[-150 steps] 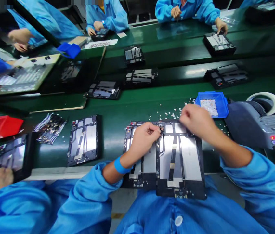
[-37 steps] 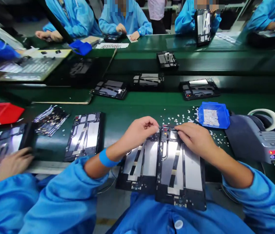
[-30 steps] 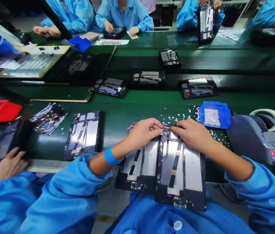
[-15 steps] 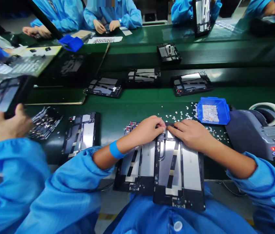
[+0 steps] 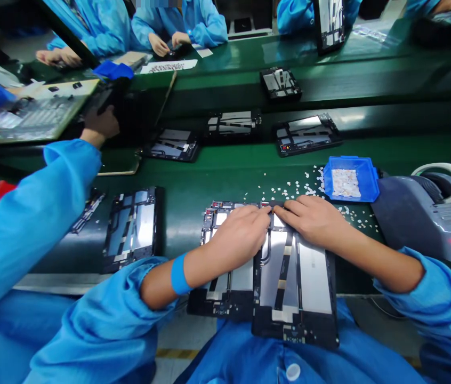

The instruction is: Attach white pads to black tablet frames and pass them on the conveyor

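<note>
Two opened tablets with bare inner parts lie side by side at the table's front edge, the right opened tablet [image 5: 314, 277] overlapping the left opened tablet [image 5: 241, 277]. My left hand [image 5: 243, 229], below a blue wristband [image 5: 179, 274], reaches across the left one. Its fingers are closed, their tips at the top edge of the right tablet; anything between them is too small to make out. My right hand [image 5: 317, 220] grips that tablet's upper right edge, its index fingertip close to my left fingertips. Small white pieces [image 5: 289, 191] lie scattered just beyond.
A blue bin [image 5: 351, 178] of white pieces stands beside a grey tape dispenser [image 5: 417, 213]. Another opened tablet [image 5: 131, 229] lies to the left; several more sit on the green line. A co-worker's arm [image 5: 49, 181] reaches in from the left. Other people work opposite.
My left hand has turned palm down, its fingertips lowered from a raised pinch onto the tablet's top edge. My right hand stays put. The left co-worker's hand has moved forward with a tablet.
</note>
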Tool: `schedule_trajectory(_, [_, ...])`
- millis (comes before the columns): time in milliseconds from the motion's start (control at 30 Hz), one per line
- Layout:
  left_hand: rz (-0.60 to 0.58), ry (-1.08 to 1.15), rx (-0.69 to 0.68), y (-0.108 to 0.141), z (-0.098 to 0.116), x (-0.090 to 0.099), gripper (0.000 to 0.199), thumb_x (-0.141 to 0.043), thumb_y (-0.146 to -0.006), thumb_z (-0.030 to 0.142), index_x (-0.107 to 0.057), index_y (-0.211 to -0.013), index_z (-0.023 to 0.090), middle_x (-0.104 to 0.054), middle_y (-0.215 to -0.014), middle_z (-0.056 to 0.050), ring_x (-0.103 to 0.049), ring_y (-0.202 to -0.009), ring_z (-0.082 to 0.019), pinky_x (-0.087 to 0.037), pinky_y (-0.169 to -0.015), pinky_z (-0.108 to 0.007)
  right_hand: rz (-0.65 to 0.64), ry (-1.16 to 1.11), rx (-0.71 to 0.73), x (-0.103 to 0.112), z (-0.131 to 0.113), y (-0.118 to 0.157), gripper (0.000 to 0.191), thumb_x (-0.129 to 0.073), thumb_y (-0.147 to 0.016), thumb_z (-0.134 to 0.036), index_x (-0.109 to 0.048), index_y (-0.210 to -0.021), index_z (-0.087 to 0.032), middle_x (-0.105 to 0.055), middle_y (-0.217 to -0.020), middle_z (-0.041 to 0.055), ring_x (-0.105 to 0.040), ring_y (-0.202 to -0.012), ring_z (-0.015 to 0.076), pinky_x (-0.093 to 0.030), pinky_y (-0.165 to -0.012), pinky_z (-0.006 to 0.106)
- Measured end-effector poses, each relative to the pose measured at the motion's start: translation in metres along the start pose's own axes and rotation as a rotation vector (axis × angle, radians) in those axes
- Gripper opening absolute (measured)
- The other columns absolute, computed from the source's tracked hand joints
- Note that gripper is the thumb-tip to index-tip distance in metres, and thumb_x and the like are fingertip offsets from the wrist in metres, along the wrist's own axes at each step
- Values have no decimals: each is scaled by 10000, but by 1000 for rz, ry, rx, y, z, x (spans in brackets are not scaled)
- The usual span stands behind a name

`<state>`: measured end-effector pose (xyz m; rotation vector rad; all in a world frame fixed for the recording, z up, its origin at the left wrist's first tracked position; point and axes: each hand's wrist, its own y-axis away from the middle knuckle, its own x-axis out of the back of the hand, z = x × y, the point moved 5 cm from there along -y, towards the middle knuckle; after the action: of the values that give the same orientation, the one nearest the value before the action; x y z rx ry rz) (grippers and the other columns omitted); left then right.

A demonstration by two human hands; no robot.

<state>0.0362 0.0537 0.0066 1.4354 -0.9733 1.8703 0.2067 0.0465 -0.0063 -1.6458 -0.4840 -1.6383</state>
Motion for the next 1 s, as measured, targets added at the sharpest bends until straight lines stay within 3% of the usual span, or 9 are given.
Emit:
schedule_trajectory(267, [-35,56,41,-1,-2,1,214,-491,-978,109,-668,-1098,103,-735,-1238,-185,-692,-1110,-306,-570,-984,-481,-55,12,-4,-1,-1,-4,330,-556,-1013,-148,-660,-1325,-124,-695,-1044,107,-536,-887,241,-336,-693,360])
schedule_trajectory(500, [-134,325,194,-10,-18,15,181,-475,-998,187,-616,-886,201,-757,-1084,-93,-686,-1060,-259,-531,-948,-423,-104,-24,2,1,3,-8,303,-526,-1021,-138,-665,-1290,-150,-667,-1004,102,-499,-883,230,-300,-681,340])
schedule_trajectory(600, [-110,478,345,-16,-32,19,135,-532,-958,213,-649,-890,210,-753,-991,-40,-681,-947,-219,-518,-850,-353,-112,-48,15,1,6,-8,299,-507,-1024,-126,-668,-1273,-163,-654,-989,96,-482,-871,225,-290,-679,334])
schedule_trajectory(733, [-150,712,522,-27,-48,5,111,-593,-878,209,-694,-838,188,-699,-804,-1,-607,-703,-146,-449,-649,-261,-105,-45,27,0,8,-8,308,-488,-1024,-106,-676,-1258,-174,-642,-979,90,-469,-868,225,-285,-678,335])
schedule_trajectory(1000, [-229,774,566,-38,-50,-20,125,-583,-830,163,-699,-783,166,-599,-657,19,-507,-600,-113,-354,-553,-232,-72,-50,38,-1,9,-6,320,-479,-1021,-102,-676,-1267,-156,-647,-983,103,-461,-864,225,-296,-686,336])
